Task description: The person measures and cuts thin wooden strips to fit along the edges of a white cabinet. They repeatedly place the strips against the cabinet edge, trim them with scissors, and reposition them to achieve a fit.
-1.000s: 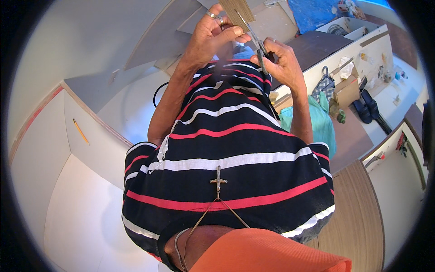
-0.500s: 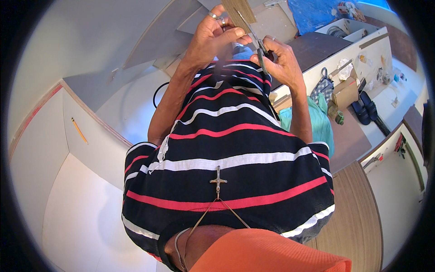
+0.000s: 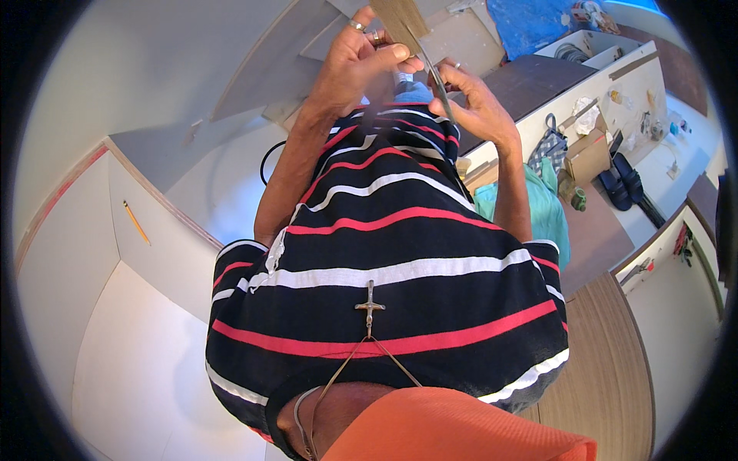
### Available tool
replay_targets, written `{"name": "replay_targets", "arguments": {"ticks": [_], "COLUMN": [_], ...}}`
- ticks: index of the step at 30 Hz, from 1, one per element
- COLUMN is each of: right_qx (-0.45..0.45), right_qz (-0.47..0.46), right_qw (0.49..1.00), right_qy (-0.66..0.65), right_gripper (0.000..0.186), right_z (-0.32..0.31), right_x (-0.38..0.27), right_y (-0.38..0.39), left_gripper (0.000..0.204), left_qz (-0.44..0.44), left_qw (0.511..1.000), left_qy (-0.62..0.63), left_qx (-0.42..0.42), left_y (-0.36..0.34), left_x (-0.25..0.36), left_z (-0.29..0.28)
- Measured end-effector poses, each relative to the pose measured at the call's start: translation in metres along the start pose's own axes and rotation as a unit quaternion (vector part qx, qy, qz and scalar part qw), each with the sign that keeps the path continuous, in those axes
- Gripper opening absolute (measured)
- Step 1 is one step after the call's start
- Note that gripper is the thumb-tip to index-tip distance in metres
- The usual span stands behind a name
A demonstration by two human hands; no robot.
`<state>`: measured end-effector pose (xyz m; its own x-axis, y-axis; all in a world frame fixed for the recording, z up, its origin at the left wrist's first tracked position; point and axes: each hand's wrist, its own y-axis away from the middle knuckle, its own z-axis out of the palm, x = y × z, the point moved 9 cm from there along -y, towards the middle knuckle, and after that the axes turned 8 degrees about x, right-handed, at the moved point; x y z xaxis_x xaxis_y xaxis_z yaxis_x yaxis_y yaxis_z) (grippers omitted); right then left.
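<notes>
At the top middle, my left hand grips a brown wood-grain strip between thumb and fingers. Rings show on its fingers. My right hand is closed around the handles of a pair of scissors. Their slim blades point up and left, lying across the lower right edge of the strip. Whether the blades touch or cut it I cannot tell. Both hands are held out in front of my striped shirt, and the strip's far end runs to the picture's top edge.
A yellow pencil lies on the pale panel at left. To the right are a green cloth, a cardboard box, black sandals and a white drawer-like box holding coiled wire. A wood-grain board stands lower right.
The strip has shifted slightly up and left with my left hand. In my right hand the scissors have turned, and their handles look closer together than before.
</notes>
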<state>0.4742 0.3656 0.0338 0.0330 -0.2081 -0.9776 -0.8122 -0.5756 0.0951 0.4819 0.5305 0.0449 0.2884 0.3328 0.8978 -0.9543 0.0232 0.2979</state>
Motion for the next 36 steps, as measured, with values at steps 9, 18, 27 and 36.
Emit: {"name": "replay_targets", "arguments": {"ticks": [9,18,27,36], "right_qx": [0.125,0.209,0.240,0.303], "right_qz": [0.021,-0.106,-0.090,-0.167], "right_qw": [0.961,0.918,0.911,0.923], "right_qy": [-0.244,-0.321,-0.324,-0.166], "right_gripper": [0.054,0.030,0.038,0.038], "right_z": [-0.024,-0.007,0.002,0.001], "right_x": [0.032,-0.011,-0.019,-0.032], "right_y": [-0.011,-0.046,-0.051,-0.030], "left_gripper": [0.059,0.055,0.053,0.054], "left_qz": [-0.004,0.002,-0.041,-0.029], "left_qw": [0.995,0.999,0.989,0.981], "left_qy": [0.101,0.049,0.142,0.190], "left_qx": [-0.021,0.002,0.001,0.013], "left_y": [0.004,0.004,0.002,0.001], "left_x": [0.005,0.011,-0.002,-0.002], "left_z": [0.003,-0.002,-0.009,-0.005]}}
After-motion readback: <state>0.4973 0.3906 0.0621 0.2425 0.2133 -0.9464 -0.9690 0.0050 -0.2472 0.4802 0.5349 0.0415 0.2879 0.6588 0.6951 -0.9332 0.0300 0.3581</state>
